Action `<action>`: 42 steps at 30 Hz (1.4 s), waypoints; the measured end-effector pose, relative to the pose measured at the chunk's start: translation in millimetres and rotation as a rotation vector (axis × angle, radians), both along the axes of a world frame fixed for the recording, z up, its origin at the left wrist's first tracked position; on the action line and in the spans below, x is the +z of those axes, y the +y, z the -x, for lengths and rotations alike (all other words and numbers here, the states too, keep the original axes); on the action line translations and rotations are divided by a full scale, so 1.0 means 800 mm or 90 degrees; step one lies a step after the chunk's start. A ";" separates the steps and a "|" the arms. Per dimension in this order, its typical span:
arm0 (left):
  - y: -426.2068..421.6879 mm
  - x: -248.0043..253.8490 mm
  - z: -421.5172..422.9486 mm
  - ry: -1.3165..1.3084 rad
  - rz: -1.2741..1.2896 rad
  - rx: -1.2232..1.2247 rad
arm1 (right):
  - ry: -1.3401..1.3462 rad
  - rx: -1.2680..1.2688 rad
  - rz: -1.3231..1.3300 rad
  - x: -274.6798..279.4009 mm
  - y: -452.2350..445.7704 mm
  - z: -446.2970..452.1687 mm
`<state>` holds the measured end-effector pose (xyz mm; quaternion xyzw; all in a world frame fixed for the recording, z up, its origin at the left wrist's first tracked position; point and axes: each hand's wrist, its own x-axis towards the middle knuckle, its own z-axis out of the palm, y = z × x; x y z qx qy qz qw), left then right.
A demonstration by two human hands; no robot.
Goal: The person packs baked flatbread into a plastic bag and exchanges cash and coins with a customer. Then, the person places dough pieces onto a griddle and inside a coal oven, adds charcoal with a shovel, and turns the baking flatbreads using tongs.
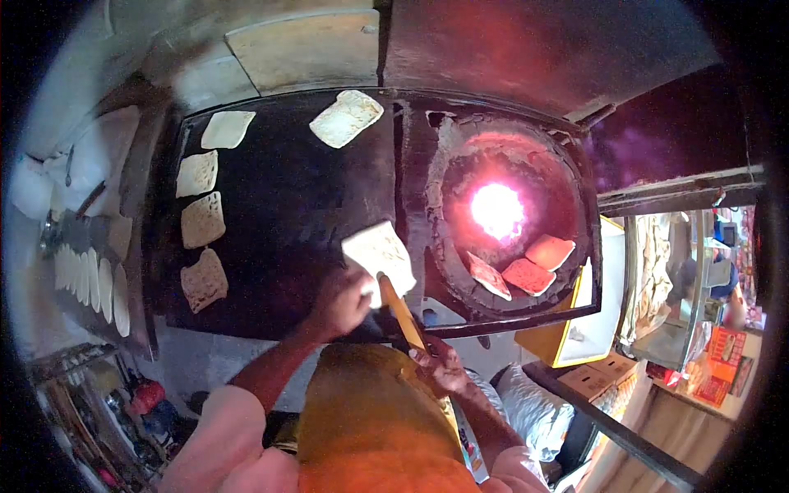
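Head camera showed the right hand [441,367] clenched around the lower end of a wooden stick [403,319], which slanted forward and leftward from that grip. Its far tip overlapped a square flat bread [378,251], ahead of the grip and over the near part of a dark plate [279,222]; whether the bread was lifted or resting could not be told. Holding the stick by its end probably kept those fingers back from the heat. The left hand [349,300], left of the stick, was at the bread's near left corner. Blur hid its fingers, so I could not tell whether they pinched the bread or merely steadied it against the tip.

Well left of both hands, four more breads [203,220] lay in a column along the plate's side, perhaps kept there out of the hands' way. A lone bread [346,118] lay far forward of the grip. Ahead and to the right, a fire [497,211] glowed in a round pit [438,263]; three breads [528,277] sat at its near side, seemingly placed to catch heat without touching the flames. Far left of the left hand, pale dough pieces [107,287] stood closely lined up, possibly to save room.
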<state>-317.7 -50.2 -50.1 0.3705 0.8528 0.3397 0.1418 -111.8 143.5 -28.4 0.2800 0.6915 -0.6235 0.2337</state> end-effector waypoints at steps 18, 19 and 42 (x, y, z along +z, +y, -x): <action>-0.004 0.028 -0.222 -0.285 0.145 0.219 | -0.026 0.211 -0.679 0.056 0.551 0.043; -0.016 0.013 -0.237 -0.283 0.152 0.229 | -0.043 0.244 -0.671 0.051 0.566 0.055; -0.271 -0.117 -0.294 -0.768 -0.379 0.665 | -0.069 -0.043 0.296 -0.029 -0.022 0.300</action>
